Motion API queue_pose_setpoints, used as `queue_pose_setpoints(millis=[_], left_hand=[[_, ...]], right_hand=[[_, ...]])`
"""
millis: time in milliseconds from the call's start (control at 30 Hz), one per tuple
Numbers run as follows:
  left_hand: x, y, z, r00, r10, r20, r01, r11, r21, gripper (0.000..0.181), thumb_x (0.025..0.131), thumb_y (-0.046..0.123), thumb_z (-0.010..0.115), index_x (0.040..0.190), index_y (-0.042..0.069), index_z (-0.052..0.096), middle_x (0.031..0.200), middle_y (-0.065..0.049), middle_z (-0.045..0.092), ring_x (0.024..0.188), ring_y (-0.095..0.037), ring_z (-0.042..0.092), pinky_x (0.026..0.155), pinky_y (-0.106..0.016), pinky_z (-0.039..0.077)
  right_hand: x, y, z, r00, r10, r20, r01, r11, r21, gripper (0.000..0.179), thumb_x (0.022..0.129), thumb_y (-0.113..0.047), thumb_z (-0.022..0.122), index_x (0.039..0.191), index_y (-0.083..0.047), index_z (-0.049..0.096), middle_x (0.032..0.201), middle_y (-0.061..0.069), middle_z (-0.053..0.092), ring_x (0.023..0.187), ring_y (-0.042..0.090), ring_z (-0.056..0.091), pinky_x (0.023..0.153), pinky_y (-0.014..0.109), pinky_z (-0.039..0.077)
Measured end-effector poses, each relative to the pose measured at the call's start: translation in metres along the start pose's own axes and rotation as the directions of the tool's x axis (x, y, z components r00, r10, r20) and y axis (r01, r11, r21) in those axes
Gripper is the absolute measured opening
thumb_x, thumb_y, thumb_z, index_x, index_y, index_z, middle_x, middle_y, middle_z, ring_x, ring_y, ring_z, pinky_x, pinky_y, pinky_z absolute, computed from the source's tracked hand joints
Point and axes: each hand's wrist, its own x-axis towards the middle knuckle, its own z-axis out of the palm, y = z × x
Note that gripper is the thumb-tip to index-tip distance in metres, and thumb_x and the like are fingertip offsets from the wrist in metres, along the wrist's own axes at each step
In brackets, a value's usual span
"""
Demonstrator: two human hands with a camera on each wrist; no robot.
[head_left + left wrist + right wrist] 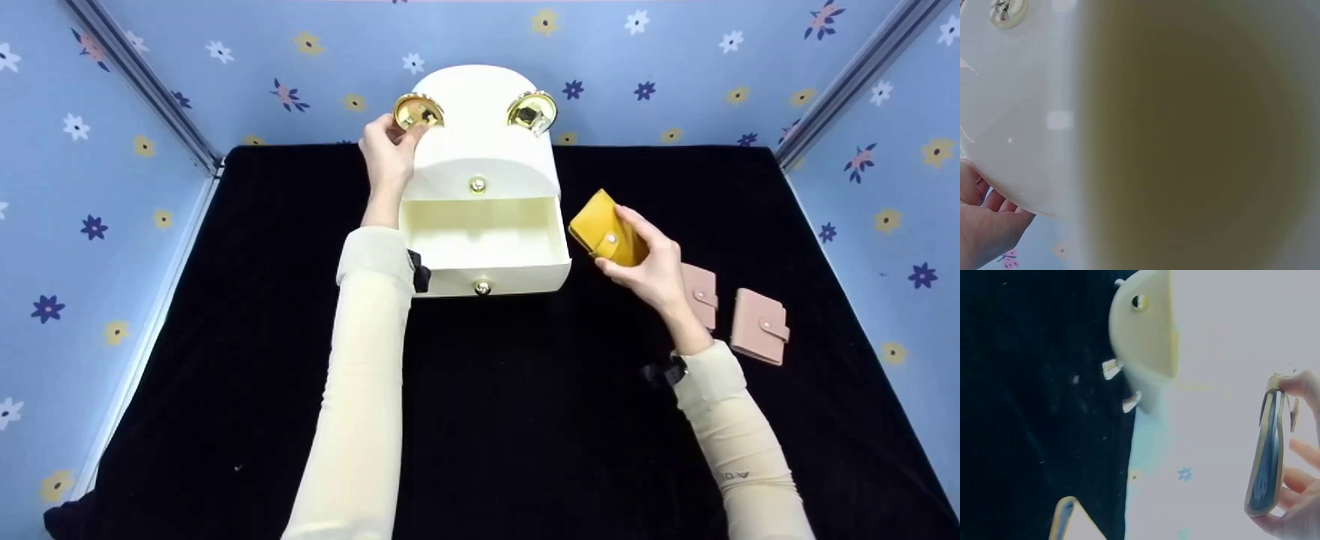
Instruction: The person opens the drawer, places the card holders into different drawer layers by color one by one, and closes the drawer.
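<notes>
A white drawer box [480,135] with two round gold discs stands upright at the back. Its lower drawer [491,279] is pulled out, with bare inner walls; the upper one is closed. My left hand [388,154] grips the box's left side by the gold disc [417,111]. In the left wrist view the thumb lies in front of the curved white edge, the fingers behind it. My right hand [651,264] holds a yellow wallet [598,219] with a snap strap, right of the open drawer. The right wrist view shows the wallet's layered edge [1266,455].
Two pink wallets lie on the black cloth [487,420] at right; the nearer one [756,324] shows whole, while the other [697,292] is partly behind my right hand. Blue flowered panels [862,202] rise at the back and both sides.
</notes>
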Motion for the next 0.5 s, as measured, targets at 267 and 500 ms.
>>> queue_pose_setpoints(millis=[267,500], left_hand=[[0.000,0.000,0.000,1.000,0.003,0.002,-0.003,1.000,-0.003,0.023,0.082,0.027,0.064,0.095,0.008,0.065,0.086,-0.006,0.063,0.082,-0.013,0.057,0.074,-0.022,0.040],[0.000,0.000,0.000,1.000,0.005,0.007,-0.005,1.000,-0.015,0.023,0.083,0.026,0.062,0.096,0.008,0.064,0.087,-0.006,0.062,0.083,-0.013,0.056,0.074,-0.023,0.041]], right_hand=[[0.008,-0.031,0.000,0.997,-0.068,0.042,0.068,0.998,0.015,0.066,0.061,-0.008,0.079,0.122,-0.005,0.054,0.122,0.010,0.052,0.106,0.021,0.050,0.085,0.036,0.041],[0.019,-0.034,0.009,0.980,-0.159,0.116,0.157,0.987,0.028,0.068,0.062,-0.015,0.080,0.123,-0.008,0.053,0.124,0.010,0.051,0.114,0.019,0.046,0.093,0.031,0.035]])
